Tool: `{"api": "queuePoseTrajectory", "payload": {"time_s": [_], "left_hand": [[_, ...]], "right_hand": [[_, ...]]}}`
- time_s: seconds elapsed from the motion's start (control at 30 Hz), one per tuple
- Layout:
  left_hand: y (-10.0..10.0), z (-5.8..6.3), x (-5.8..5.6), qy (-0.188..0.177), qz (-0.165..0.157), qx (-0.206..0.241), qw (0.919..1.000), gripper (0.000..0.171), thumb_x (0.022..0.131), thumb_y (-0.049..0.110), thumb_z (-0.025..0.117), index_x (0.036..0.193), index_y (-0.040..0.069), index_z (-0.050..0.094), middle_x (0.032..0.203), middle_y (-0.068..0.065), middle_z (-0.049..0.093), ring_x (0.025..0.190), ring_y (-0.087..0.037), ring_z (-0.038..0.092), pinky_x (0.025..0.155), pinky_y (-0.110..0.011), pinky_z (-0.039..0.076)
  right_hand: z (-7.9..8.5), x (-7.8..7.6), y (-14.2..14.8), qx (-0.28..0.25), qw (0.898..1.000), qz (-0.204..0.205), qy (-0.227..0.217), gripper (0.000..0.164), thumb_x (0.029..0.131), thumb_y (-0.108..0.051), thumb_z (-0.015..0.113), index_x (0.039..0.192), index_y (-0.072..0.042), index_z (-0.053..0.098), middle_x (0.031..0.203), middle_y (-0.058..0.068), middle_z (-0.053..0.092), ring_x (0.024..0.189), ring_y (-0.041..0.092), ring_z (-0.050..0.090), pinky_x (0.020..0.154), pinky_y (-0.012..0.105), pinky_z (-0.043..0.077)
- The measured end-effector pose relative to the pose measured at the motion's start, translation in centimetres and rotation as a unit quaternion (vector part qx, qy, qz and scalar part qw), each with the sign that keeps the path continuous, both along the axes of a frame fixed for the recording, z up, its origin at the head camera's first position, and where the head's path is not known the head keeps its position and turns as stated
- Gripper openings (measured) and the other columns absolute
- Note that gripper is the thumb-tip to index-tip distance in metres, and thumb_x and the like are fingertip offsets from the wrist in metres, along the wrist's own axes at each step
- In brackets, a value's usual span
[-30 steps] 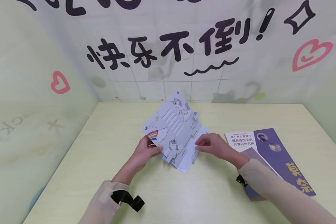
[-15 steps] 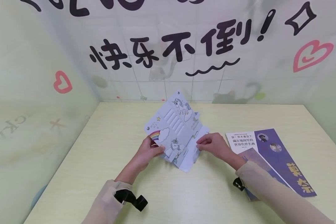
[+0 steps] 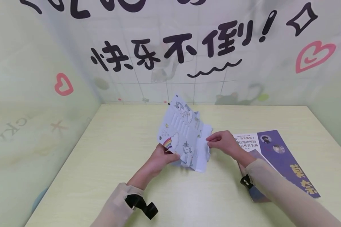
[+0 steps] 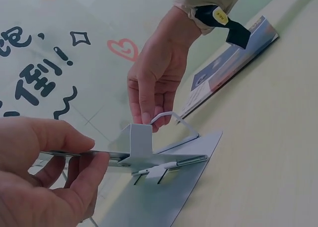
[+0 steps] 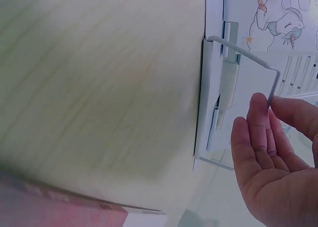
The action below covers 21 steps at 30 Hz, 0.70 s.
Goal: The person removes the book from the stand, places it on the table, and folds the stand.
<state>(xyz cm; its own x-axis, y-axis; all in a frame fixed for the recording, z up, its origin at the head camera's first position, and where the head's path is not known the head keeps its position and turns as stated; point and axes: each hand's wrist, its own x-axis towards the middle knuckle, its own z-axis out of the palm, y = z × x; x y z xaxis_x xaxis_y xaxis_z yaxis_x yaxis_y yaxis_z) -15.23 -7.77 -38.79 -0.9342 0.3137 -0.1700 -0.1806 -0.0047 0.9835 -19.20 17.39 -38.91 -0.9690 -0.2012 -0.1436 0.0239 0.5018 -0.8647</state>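
A pale lilac folding book stand printed with unicorns, a rainbow and clouds is propped partly unfolded at the middle of the table. My left hand grips the lower left edge of its back panel, thumb on the printed face. At the stand's other side, my right hand pinches a bent wire arm between thumb and fingertips. That arm rises from the front ledge, as the right wrist view shows. In the left wrist view the plain base plate slants out below the back panel.
Two overlapping books lie to the right: a purple one with yellow characters and another lying over it, partly behind the right forearm. A printed fabric backdrop rises along the table's back edge.
The stand has swung and shifted slightly right, so its printed panel now appears narrower. My left hand has moved right with it, and my right hand a little right, keeping the wire arm pinched.
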Motion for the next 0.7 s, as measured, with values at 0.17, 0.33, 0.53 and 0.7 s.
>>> {"api": "queuePoseTrajectory", "payload": {"time_s": [0.17,0.33,0.53,0.7], "left_hand": [[1.4,-0.1,0.5,0.005,-0.001,0.020,0.9998,0.052,0.074,-0.010,0.059,0.123,-0.004,0.042,0.114,-0.021,0.056,0.095,-0.022,0.057,0.083,-0.030,0.048],[2.8,-0.3,1.1,0.007,0.021,0.026,0.9994,0.050,0.072,-0.009,0.060,0.120,-0.006,0.046,0.112,-0.021,0.059,0.093,-0.020,0.058,0.080,-0.027,0.048],[3.8,-0.3,1.5,0.017,0.015,0.034,0.9992,0.054,0.072,-0.009,0.062,0.123,-0.004,0.045,0.113,-0.020,0.058,0.096,-0.022,0.058,0.081,-0.027,0.047],[3.0,0.0,1.3,0.025,-0.032,-0.016,0.9991,0.055,0.076,-0.004,0.066,0.126,0.001,0.045,0.112,-0.015,0.058,0.097,-0.022,0.057,0.082,-0.029,0.047]], "right_hand": [[0.0,-0.5,0.7,0.010,1.000,-0.005,0.001,0.023,0.081,-0.003,0.065,0.100,0.010,0.064,0.082,0.012,0.067,0.078,0.024,0.064,0.070,0.029,0.052],[0.0,-0.8,1.2,0.020,1.000,-0.012,0.003,0.024,0.082,-0.004,0.065,0.102,0.009,0.064,0.084,0.012,0.067,0.078,0.021,0.064,0.072,0.030,0.052],[0.0,-0.8,2.2,0.010,1.000,-0.007,0.020,0.024,0.083,-0.003,0.064,0.103,0.010,0.063,0.087,0.015,0.066,0.078,0.017,0.062,0.073,0.030,0.053],[0.2,-0.7,2.9,0.014,0.999,0.029,0.029,0.025,0.083,-0.004,0.064,0.104,0.010,0.062,0.085,0.012,0.065,0.077,0.017,0.061,0.071,0.027,0.051]]}}
